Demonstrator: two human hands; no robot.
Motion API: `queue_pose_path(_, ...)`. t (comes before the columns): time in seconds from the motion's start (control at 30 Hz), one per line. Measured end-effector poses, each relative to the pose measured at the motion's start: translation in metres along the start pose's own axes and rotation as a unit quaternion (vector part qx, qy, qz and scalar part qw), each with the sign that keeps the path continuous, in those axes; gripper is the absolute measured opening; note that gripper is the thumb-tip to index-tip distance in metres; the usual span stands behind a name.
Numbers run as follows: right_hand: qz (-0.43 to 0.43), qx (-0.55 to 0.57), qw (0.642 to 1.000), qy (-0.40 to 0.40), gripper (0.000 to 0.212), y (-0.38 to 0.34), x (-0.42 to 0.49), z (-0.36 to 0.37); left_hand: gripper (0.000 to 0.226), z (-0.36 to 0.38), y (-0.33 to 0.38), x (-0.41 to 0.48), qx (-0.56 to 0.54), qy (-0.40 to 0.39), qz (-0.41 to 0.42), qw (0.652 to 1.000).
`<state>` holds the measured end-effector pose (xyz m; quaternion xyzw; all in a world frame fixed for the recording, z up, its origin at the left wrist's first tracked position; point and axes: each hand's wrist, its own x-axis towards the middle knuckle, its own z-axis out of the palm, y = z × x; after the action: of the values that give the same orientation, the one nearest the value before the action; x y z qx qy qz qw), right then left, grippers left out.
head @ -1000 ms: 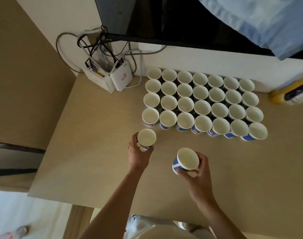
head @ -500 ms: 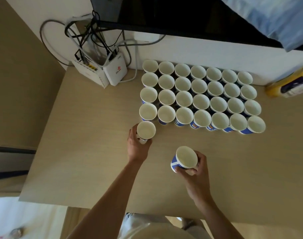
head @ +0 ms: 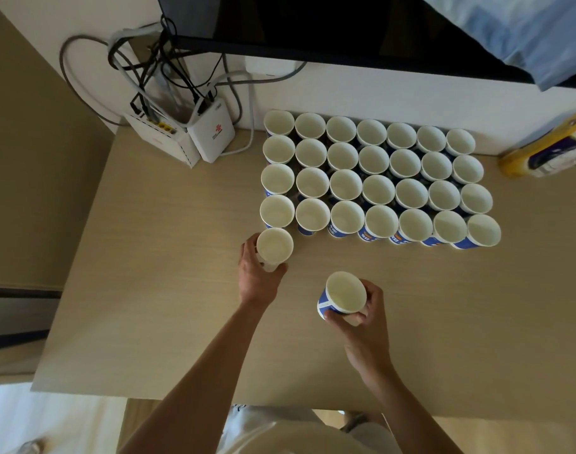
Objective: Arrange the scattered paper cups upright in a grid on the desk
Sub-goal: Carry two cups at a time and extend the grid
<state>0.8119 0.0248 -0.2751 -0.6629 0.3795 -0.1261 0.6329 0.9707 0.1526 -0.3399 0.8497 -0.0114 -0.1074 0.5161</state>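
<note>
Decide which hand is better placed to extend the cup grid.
Left. The left hand holds an upright paper cup next to the left column of the grid; the right hand holds a tilted paper cup farther off.

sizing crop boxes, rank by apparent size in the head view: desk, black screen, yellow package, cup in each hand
1. desk
2. black screen
3. yellow package, cut off by the frame
4. right-hand cup and left-hand cup look alike, so unranked
</note>
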Motion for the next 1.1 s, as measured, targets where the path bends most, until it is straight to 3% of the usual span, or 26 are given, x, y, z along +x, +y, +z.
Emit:
queue_pose_path(0.33,-0.046,-0.101,0.994,-0.012,0.070,0.011,0.044,0.029,0.088,-0.024,-0.018,-0.048,0.024,-0.013,-0.065,0.997)
queue_pose_path(0.57,-0.079,-0.145,0.986,0.018,0.068,0.014,0.070,0.052,0.080,-0.040,-0.018,-0.088,0.024,-0.018,-0.055,0.998)
queue_pose_path(1.1,-0.057,-0.153,0.986,0.022,0.058,0.023,0.080,0.067,0.069,-0.051,0.006,-0.087,-0.012,-0.003,-0.032,0.999)
